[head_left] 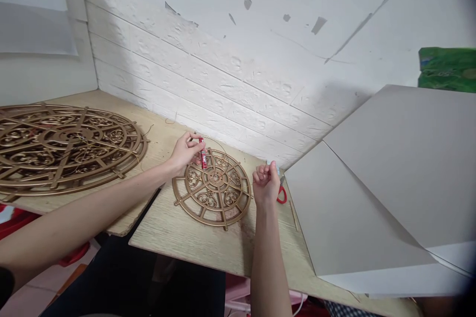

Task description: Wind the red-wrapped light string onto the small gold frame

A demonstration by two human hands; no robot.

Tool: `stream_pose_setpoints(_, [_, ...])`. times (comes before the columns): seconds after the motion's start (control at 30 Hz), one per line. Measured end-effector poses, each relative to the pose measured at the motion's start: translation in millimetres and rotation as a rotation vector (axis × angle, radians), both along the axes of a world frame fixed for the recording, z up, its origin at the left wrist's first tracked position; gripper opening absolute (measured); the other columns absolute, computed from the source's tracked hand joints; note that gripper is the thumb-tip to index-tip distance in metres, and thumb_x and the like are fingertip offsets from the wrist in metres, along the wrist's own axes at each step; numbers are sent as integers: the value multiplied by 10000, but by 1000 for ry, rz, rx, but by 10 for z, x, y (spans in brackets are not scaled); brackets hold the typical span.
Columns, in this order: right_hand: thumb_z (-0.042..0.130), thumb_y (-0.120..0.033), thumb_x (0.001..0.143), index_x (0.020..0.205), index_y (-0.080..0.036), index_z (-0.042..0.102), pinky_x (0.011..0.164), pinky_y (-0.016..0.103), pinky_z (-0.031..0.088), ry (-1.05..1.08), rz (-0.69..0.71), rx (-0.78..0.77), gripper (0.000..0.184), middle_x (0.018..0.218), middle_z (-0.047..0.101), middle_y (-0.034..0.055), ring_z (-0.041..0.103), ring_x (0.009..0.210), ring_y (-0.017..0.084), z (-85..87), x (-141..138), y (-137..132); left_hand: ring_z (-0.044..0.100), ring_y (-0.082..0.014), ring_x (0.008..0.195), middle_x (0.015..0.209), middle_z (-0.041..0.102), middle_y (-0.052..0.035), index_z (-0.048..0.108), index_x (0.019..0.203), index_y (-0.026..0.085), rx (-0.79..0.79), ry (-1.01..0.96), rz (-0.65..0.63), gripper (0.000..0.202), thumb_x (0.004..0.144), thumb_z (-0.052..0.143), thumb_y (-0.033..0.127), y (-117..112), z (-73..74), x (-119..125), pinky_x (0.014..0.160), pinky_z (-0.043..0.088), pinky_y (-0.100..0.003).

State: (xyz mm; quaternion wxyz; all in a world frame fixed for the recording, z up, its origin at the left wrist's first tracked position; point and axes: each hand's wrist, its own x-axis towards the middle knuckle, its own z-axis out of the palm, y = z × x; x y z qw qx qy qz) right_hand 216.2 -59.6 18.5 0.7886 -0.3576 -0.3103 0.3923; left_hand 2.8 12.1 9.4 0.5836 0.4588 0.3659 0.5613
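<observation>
Pale wood tabletop (167, 230) spans the lower middle of the frame, its near edge just above dark clothing (111, 272) at the bottom, with a pink object (238, 287) partly showing beneath it. Red objects (18, 225) peek out under the edge at lower left. Farther in, a large stack of bronze-coloured openwork wheels (76, 133) lies flat at the left, and a smaller bronze wheel (216, 177) with scrollwork between its spokes lies at the centre. Red-handled scissors (283, 194) rest right of centre, partly hidden. Large pale panels (353, 203), creased along their length, fill the right side. Behind everything stands a white brick-patterned wall (204, 84), with peeled grey patches toward the top of the frame; a pale sheet (33, 15) hangs at upper left, and a green packet (448, 69) shows at upper right.

At the centre, the left hand (184, 152) pinches a slim red tube (203, 156) between thumb and fingers, held upright in front of the smaller wheel's upper-left part; whether they touch cannot be told. Beside the tube, a thin wire (223, 147) arcs over the wheel. Just right of the wheel, the right hand (267, 183) is raised, fingers curled in and thumb against them; I cannot tell whether anything thin is pinched there.
</observation>
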Motion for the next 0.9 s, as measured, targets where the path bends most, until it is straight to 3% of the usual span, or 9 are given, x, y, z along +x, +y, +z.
stream_pose_setpoints(0.13, [744,-335,614,688,-151,593,395,165,249,-47,8,48,249,718,559,-1,392,518,36,-9,-38,-6,638,-166,603,700,639,-18,466,926,186,96,49,-29,393,647,711,313,-15,-50,26,396,463,-198])
stream_pose_setpoints(0.27, [758,-259,592,769,-164,673,404,165,276,-119,36,21,218,833,625,28,444,551,40,-27,-96,-4,643,-172,607,738,655,-33,472,934,186,164,105,-83,397,650,709,328,-30,-83,48,384,468,-201])
stream_pose_setpoints(0.4, [769,-220,568,822,-183,689,407,174,287,-172,63,-39,269,820,660,32,460,537,49,-45,-136,5,603,-139,493,695,661,-30,453,914,178,46,29,-62,380,658,712,286,-28,-38,33,384,473,-220])
stream_pose_setpoints(0.53, [782,-240,562,881,-192,687,421,167,308,-193,81,-65,336,794,668,29,470,544,50,-53,-142,23,609,-142,495,672,655,-34,457,911,169,-33,-16,-16,347,677,705,232,-7,2,5,400,481,-224])
stream_pose_setpoints(0.77, [802,-245,538,775,-174,681,462,151,346,-159,105,-97,275,782,652,24,467,570,43,-92,-111,66,614,-156,509,679,655,-43,453,901,175,-77,-34,-37,285,716,669,199,-27,-3,14,408,492,-251])
stream_pose_setpoints(0.9, [792,-264,557,760,-168,654,448,146,308,-164,83,-56,263,761,616,6,435,559,34,-120,-102,84,596,-142,493,691,657,-49,450,909,174,-90,-22,-68,261,735,644,184,-36,-6,16,407,492,-253])
